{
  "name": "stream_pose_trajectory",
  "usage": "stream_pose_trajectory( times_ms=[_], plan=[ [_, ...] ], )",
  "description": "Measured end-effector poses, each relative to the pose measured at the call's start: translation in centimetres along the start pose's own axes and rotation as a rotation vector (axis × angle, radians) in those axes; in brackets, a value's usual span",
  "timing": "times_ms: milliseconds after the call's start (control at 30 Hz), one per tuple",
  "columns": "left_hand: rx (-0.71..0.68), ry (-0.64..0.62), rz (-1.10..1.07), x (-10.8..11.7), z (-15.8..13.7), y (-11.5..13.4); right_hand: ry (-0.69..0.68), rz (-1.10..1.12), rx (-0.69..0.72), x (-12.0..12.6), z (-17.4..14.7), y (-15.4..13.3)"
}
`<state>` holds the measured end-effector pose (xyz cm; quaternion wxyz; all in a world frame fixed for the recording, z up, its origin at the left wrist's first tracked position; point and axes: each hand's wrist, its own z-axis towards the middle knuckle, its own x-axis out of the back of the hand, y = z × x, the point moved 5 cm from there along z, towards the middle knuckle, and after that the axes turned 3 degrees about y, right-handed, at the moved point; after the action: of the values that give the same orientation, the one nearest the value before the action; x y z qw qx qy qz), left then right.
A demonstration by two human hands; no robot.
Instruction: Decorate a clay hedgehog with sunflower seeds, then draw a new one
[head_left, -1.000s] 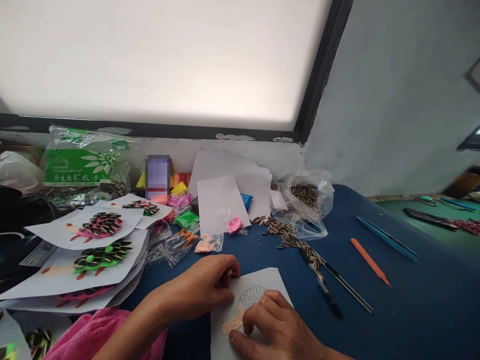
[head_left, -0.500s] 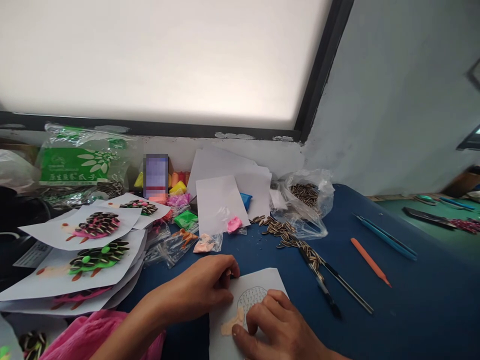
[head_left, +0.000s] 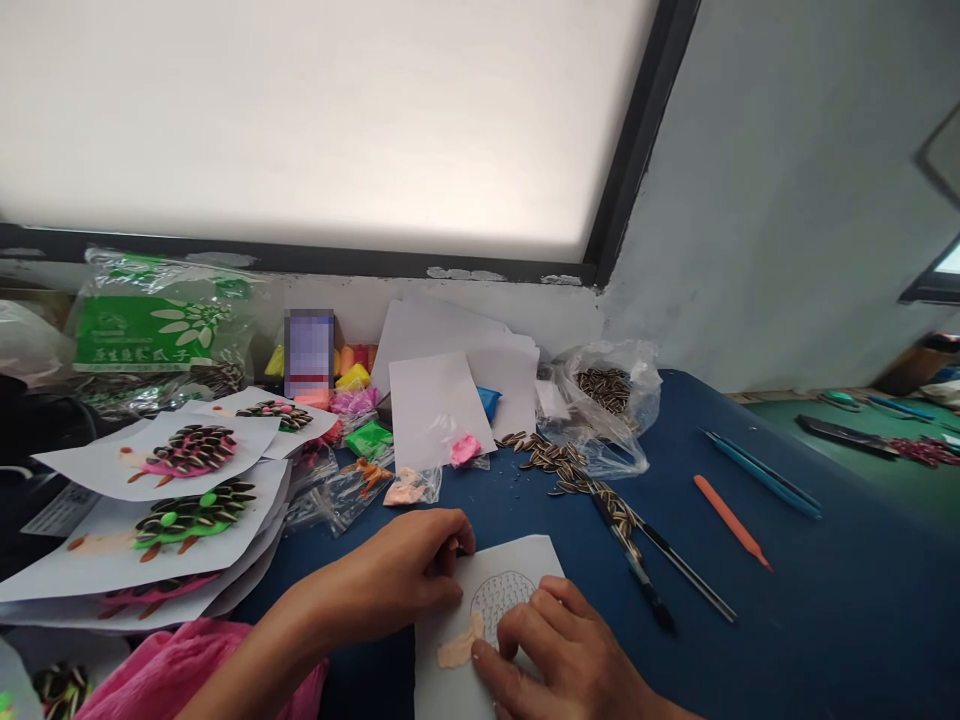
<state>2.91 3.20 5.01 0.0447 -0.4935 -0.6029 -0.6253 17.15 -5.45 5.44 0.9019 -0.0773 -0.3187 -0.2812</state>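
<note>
A white sheet of paper lies in front of me, with a hatched oval drawing on it. Flattened peach modelling clay sticks to the sheet at the oval's lower left. My left hand is closed, its curled fingers and thumb resting on the sheet's upper left edge. With bent fingers, my right hand lies over the sheet's right side, its thumb tip pressed at the right edge of the clay. Its palm hides part of the paper beneath.
Finished hedgehog pictures with seeds are stacked at left. Sunflower seeds spill from a clear bag. Pens, an orange tool and blue tweezers lie at right. Clay packets stand behind.
The thumb of my right hand has shifted slightly right along the clay, showing more of it. My left hand stays in place. The whole view has turned slightly.
</note>
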Motion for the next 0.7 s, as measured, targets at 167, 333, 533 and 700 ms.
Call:
stream_pose_trajectory(
  times_ms=[167, 333, 533, 700],
  plan=[
    [0.0, 0.0, -0.003, 0.07, 0.02, -0.12, -0.019, 0.016, 0.007, -0.32, -0.03, -0.14],
    [0.007, -0.002, -0.007, 0.05, 0.04, -0.27, 0.005, 0.031, -0.009, 0.07, -0.05, -0.06],
    [0.017, -0.009, -0.012, 0.01, -0.02, -0.23, -0.028, 0.038, 0.007, -0.29, -0.06, -0.16],
    [0.016, -0.005, -0.019, 0.04, -0.02, -0.17, -0.018, 0.026, -0.01, -0.29, -0.12, -0.03]
  ],
)
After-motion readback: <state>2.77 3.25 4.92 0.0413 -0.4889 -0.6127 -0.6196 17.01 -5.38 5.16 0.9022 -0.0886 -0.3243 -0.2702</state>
